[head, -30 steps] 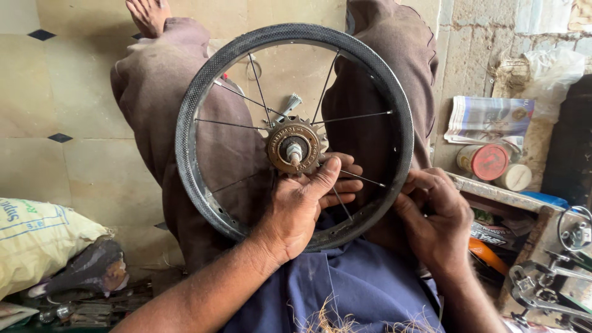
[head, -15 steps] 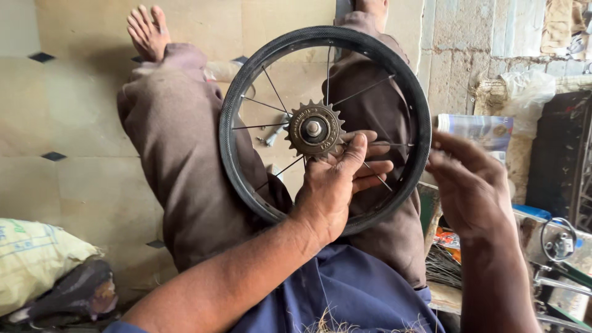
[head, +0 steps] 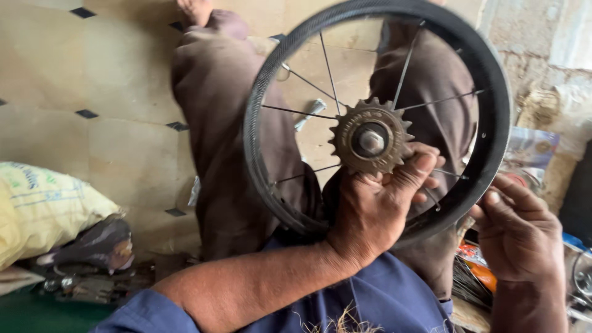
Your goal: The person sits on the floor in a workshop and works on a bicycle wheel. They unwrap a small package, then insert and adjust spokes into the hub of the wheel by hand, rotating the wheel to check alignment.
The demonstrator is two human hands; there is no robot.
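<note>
Your L hand (head: 370, 216) clamped on rusty sprocket (head: 370, 137) at hub of small bike wheel (head: 377, 117), held upright over lap. R hand (head: 518, 237) fingers curled, touching tyre edge; grip can't tell.

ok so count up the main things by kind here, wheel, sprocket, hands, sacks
wheel: 1, small and black-tyred, with thin spokes
sprocket: 1, rusty brown, at the hub
hands: 2, left hand gripping by the sprocket, right hand at the rim
sack: 1, yellowish, on the floor
total: 5
</note>
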